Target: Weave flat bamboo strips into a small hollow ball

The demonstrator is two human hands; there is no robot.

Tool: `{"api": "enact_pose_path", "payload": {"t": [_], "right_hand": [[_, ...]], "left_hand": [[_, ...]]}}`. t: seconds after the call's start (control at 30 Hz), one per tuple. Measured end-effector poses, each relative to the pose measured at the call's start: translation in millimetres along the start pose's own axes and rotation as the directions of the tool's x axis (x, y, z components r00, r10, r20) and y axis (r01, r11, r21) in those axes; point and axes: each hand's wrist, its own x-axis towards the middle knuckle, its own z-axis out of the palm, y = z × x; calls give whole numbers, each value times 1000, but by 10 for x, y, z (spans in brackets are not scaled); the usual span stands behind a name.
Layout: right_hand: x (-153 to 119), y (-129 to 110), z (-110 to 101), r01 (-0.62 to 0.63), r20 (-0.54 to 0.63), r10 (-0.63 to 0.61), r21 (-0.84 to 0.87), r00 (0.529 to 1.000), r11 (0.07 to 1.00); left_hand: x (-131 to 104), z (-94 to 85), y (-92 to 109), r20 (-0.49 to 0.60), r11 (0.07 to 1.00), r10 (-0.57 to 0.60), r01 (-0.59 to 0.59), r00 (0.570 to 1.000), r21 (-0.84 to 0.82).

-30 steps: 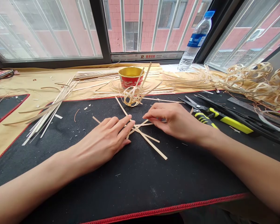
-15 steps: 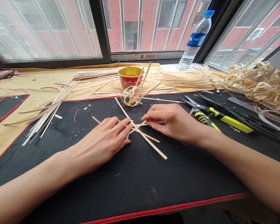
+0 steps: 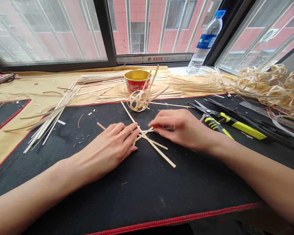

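Several thin, pale bamboo strips (image 3: 160,151) cross in a star shape on the black mat in front of me. My left hand (image 3: 115,142) lies over the left part of the star, fingers close together, and its fingertips hold the strips down beside the crossing. On the other side, my right hand (image 3: 177,127) is closed, thumb and fingertips pinching the end of one strip just right of the crossing. The parts of the strips under both hands are hidden. A small woven bamboo ball (image 3: 138,100) with loose strip ends sits just beyond the crossing.
The black mat (image 3: 147,192) has a red stitched edge. Scissors (image 3: 215,119) with yellow-black handles and other black-handled tools lie right. Loose strips (image 3: 55,114) lie left. A red and gold bowl (image 3: 137,80), a water bottle (image 3: 205,44) and woven pieces (image 3: 264,80) stand farther back.
Almost nothing differs. Both hands keep the same hold on the crossed strips, with at most a tiny shift.
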Motion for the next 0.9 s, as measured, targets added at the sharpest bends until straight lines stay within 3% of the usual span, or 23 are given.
{"api": "enact_pose_path", "payload": {"t": [0.63,0.77,0.9], "right_hand": [[-7,-10,5,19,22,-19,14,1000,1000],[0,-29,-12,29,-58,-27,31,998,999],[6,-43,-40,-49,-187,50,11,981,999]], "left_hand": [[19,-59,9,41,1000,9,-8,999,-30],[17,-58,6,35,999,12,-10,999,-46],[16,-59,5,27,998,6,-4,1000,-70]]}}
